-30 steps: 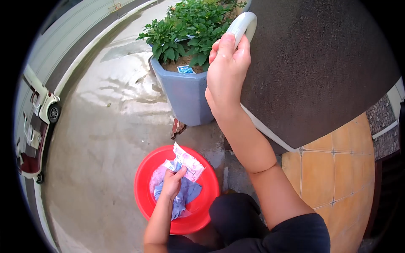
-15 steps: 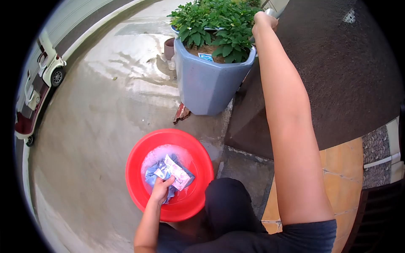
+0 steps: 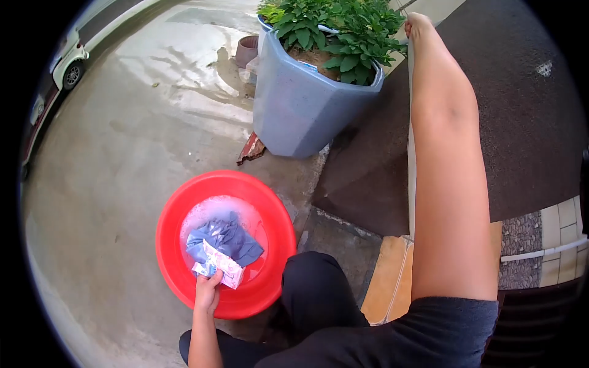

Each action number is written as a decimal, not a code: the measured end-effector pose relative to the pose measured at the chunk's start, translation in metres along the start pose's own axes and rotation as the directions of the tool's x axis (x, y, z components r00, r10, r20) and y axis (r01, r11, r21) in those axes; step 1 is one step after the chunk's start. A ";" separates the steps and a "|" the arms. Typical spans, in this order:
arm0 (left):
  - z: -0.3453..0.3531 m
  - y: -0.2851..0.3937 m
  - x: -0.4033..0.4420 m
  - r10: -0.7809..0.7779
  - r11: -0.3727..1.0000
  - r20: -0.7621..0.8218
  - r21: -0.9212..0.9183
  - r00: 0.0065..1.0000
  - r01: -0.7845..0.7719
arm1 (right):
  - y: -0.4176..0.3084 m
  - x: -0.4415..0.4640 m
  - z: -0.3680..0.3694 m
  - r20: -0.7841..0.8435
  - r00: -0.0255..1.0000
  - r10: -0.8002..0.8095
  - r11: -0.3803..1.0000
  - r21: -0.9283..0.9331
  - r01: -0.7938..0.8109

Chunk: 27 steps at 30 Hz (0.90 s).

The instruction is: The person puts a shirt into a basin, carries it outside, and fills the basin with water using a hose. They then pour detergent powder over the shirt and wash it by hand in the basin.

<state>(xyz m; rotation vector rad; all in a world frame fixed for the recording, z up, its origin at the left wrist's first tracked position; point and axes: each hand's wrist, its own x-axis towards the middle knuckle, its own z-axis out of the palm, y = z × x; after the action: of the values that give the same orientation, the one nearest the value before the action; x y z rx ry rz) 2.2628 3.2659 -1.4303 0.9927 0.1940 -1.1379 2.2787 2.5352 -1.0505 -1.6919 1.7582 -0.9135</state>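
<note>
Packet, pink-and-white with blue print, in left hand

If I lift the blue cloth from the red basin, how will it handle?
The blue cloth would probably hang limp, since it lies crumpled in loose folds. It is likely heavy for its size, as it appears soaked in the red basin. The foam beside it suggests a slippery grip.

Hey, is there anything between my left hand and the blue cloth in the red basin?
Yes, the packet in your left hand overlaps part of the blue cloth in this view; nothing else visible intervenes.
</note>
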 end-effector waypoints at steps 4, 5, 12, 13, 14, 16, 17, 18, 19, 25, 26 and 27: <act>0.004 0.004 0.007 -0.023 0.999 0.012 -0.035 1.000 0.024 | -0.071 0.052 -0.020 -0.077 0.959 -0.273 0.830 0.485 0.275; 0.005 0.003 0.007 -0.012 0.999 0.003 -0.046 1.000 0.012 | -0.086 0.034 -0.023 -0.107 0.937 -0.334 0.789 0.512 0.340; 0.004 -0.003 -0.019 -0.036 0.998 -0.087 -0.052 0.996 0.032 | -0.058 0.040 -0.002 -0.182 0.925 -0.335 0.838 0.391 0.381; 0.007 -0.002 -0.021 -0.035 0.999 -0.093 -0.042 0.995 0.031 | -0.032 0.058 0.007 -0.182 0.948 -0.261 0.893 0.328 0.309; 0.009 0.001 -0.021 -0.024 0.999 -0.098 -0.026 0.995 0.022 | 0.002 0.070 0.015 -0.182 0.967 -0.179 0.937 0.268 0.224; 0.021 0.003 -0.023 0.022 0.998 -0.128 -0.051 0.992 -0.029 | 0.069 0.108 0.037 -0.071 0.997 -0.021 0.993 0.116 0.029; 0.022 0.003 -0.024 0.020 0.998 -0.129 -0.050 0.991 -0.027 | 0.097 0.105 0.045 -0.045 0.997 0.055 0.998 0.041 -0.053; 0.022 0.002 -0.026 0.009 0.999 -0.131 -0.049 0.991 -0.015 | 0.110 0.100 0.052 -0.035 0.995 0.089 0.996 -0.007 -0.089; 0.023 0.000 -0.027 0.011 0.998 -0.149 -0.058 0.989 -0.020 | 0.119 0.097 0.054 -0.027 0.994 0.107 0.994 -0.034 -0.108; 0.033 0.003 -0.030 -0.019 0.998 -0.141 -0.068 0.990 0.009 | 0.122 0.073 0.057 -0.059 0.994 0.096 0.990 -0.095 -0.101; 0.034 0.003 -0.029 -0.028 0.997 -0.140 -0.077 0.990 0.017 | 0.123 0.070 0.058 -0.067 0.994 0.083 0.990 -0.106 -0.090; 0.035 0.004 -0.029 -0.026 0.997 -0.141 -0.076 0.990 0.016 | 0.124 0.066 0.060 -0.075 0.994 0.076 0.990 -0.110 -0.084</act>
<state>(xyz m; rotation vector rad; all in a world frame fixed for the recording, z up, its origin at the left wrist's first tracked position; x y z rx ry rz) 2.2409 3.2595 -1.3903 1.0080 0.3594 -1.0720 2.2415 2.4613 -1.1788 -1.6635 1.9434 -0.8623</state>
